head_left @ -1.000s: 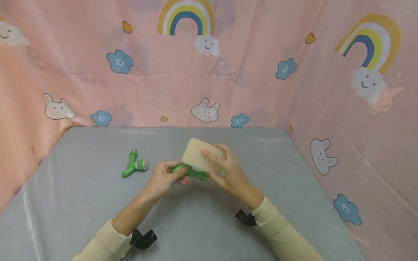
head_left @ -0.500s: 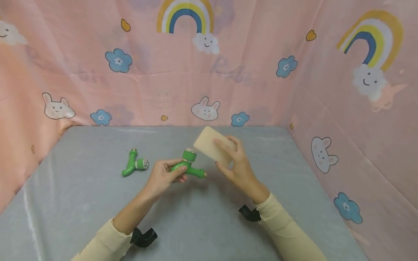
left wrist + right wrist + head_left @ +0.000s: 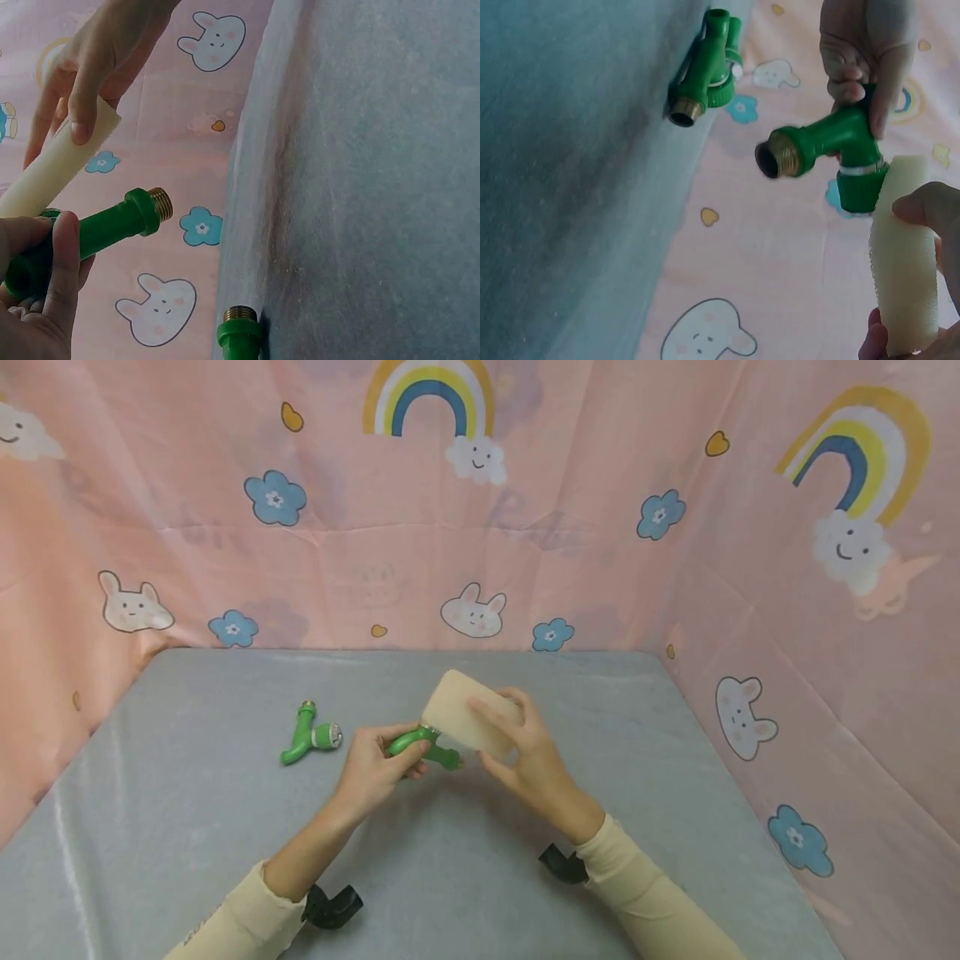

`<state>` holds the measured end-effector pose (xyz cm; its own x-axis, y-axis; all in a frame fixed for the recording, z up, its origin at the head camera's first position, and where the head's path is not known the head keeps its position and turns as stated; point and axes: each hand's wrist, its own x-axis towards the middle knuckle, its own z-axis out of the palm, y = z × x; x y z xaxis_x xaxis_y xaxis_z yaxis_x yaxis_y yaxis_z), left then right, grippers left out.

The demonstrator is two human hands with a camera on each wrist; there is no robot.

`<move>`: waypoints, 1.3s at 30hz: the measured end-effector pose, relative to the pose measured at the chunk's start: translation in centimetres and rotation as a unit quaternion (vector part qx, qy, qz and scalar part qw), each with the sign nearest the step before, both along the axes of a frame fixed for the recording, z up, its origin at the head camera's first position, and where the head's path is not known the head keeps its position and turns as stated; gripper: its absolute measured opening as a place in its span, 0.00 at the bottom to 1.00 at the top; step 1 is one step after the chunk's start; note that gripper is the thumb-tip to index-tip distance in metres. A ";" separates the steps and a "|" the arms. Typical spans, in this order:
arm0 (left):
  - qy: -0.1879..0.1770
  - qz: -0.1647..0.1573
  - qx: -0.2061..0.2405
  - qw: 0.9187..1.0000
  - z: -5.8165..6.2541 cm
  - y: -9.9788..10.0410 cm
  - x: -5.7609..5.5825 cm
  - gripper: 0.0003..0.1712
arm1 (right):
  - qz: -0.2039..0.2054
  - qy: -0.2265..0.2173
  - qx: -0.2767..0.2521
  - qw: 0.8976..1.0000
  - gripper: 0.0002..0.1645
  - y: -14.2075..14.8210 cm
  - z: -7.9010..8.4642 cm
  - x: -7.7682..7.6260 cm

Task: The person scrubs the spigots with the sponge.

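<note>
My left hand [image 3: 378, 764] grips a green faucet [image 3: 447, 758] by its spout end, above the table. Its brass threaded end [image 3: 160, 204] points away from that hand. In my right hand [image 3: 528, 760] is a cream sponge [image 3: 465, 710], pinched between thumb and fingers. The sponge overlaps the faucet's knob in the head view and hides it there. From the right wrist, the sponge's edge is right at the green knob [image 3: 861, 187]. A second green faucet [image 3: 303, 737] lies on the table to the left of my left hand.
A grey cloth covers the table [image 3: 450, 877]. Pink printed curtains [image 3: 345, 552] hang behind it and along the sides. Black wrist mounts [image 3: 333, 907] stick out below both cream sleeves.
My right hand lifted the sponge up and right off the faucet, baring its knob, then brought it back down over it. The left hand keeps its grip on the faucet.
</note>
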<state>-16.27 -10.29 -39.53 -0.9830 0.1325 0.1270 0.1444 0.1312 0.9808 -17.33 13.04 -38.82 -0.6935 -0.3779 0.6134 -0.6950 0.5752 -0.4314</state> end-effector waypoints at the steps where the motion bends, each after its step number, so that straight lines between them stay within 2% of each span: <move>1: -0.002 0.005 0.000 1.000 0.0 0.0 0.0 0.20 | -0.006 -0.003 -0.004 1.000 0.44 0.1 0.0 -0.1; 9: 0.004 0.055 -0.013 0.998 0.0 -0.3 -0.2 0.19 | -0.028 -0.039 -0.053 0.997 0.43 0.8 0.7 -0.5; 11: 0.012 0.068 -0.023 0.997 0.0 -0.4 -0.2 0.19 | -0.031 -0.034 -0.063 0.997 0.42 0.8 0.8 -0.4; 14: 0.028 0.081 -0.039 0.996 0.0 -0.3 -0.1 0.17 | -0.007 -0.016 -0.057 0.998 0.41 0.5 0.8 0.0; 18: 0.065 0.083 -0.059 0.993 0.0 -0.1 0.1 0.15 | 0.033 0.008 -0.017 0.999 0.40 -0.4 0.3 0.6; 21: 0.086 0.078 -0.063 0.991 0.0 0.0 0.2 0.15 | 0.025 0.012 -0.004 1.000 0.41 -0.7 0.0 0.7; 29: 0.069 0.079 -0.044 0.994 -0.3 -0.1 0.3 0.17 | -0.028 -0.013 -0.018 0.999 0.44 -0.4 0.0 0.3; 33: 0.073 0.090 -0.059 0.992 -0.3 -0.2 0.2 0.17 | -0.044 -0.015 -0.044 0.998 0.43 -0.1 0.2 0.1; 36: 0.082 0.094 -0.072 0.990 -0.1 -0.2 0.2 0.17 | -0.047 -0.006 -0.064 0.997 0.41 -0.1 0.3 0.1; 39: 0.090 0.093 -0.077 0.989 0.0 -0.2 0.3 0.17 | -0.025 0.006 -0.061 0.998 0.41 -0.5 0.2 0.4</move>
<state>-15.98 -10.48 -39.57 -0.9558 -0.0171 0.2936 0.2734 0.3168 0.9082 -16.95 12.52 -38.62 -0.7020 -0.2654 0.6608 -0.6726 0.5521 -0.4928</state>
